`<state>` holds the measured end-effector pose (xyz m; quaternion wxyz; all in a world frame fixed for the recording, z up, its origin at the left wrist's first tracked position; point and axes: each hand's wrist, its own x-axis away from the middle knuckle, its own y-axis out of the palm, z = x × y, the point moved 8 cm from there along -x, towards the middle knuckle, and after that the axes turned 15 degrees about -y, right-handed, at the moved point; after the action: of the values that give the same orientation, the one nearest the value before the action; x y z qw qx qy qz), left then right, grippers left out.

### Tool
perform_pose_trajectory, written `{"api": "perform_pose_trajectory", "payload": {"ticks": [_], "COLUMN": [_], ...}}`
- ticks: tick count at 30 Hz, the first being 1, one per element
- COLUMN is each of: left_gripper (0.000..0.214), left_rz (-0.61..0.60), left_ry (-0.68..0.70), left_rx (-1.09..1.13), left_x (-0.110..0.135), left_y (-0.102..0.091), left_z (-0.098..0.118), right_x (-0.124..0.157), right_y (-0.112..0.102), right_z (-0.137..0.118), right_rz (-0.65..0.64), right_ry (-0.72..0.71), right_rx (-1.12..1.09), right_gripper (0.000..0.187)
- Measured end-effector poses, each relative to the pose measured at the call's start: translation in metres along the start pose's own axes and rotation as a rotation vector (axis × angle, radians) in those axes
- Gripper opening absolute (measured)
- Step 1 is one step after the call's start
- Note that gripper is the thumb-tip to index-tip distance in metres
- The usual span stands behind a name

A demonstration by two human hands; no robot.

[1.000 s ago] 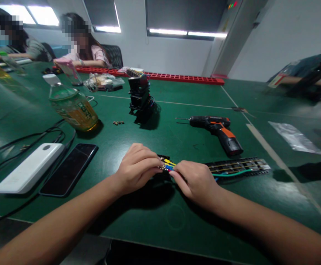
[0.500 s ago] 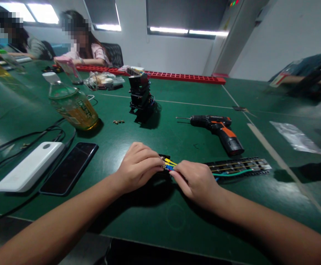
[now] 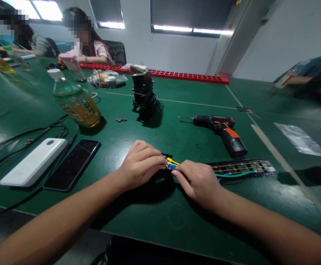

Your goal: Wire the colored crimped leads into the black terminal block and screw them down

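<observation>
My left hand [image 3: 139,165] is curled over a small black part [image 3: 166,156] on the green table, fingers closed on it. My right hand [image 3: 197,180] pinches yellow and blue wire ends [image 3: 171,164] right against that part. The wires run right along a long black strip [image 3: 241,168] lying flat on the table, with a green wire beside it. Most of the black part is hidden under my fingers.
A cordless drill [image 3: 218,129] lies behind the strip. A black stacked assembly [image 3: 143,96] stands mid-table, small screws [image 3: 121,120] near it. A tea bottle [image 3: 76,101], white power bank [image 3: 33,162], phone [image 3: 73,165] and cables sit left. Other people sit at the far edges.
My hands stay together on the part and wires. The view has shifted slightly, so everything sits a little further right in the picture.
</observation>
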<state>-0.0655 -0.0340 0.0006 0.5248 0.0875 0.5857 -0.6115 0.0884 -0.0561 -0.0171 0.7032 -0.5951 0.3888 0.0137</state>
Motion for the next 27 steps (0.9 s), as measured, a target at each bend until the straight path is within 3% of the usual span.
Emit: {"api": "perform_pose_trajectory", "payload": {"ticks": [21,27], "left_gripper": [0.009,0.006], "left_rz": [-0.032,-0.064], "left_ry": [0.041,0.029], "left_rx": [-0.06,-0.063], "left_x": [0.001,-0.002], "left_y": [0.003,0.002], "left_z": [0.001,0.002], "right_x": [-0.003,0.0], "right_y": [-0.006,-0.009], "right_z": [-0.007,-0.011], "right_rz": [0.026,-0.035], "right_ry": [-0.066,-0.083], "right_rx": [0.045,0.088], "right_gripper": [0.028,0.016]}}
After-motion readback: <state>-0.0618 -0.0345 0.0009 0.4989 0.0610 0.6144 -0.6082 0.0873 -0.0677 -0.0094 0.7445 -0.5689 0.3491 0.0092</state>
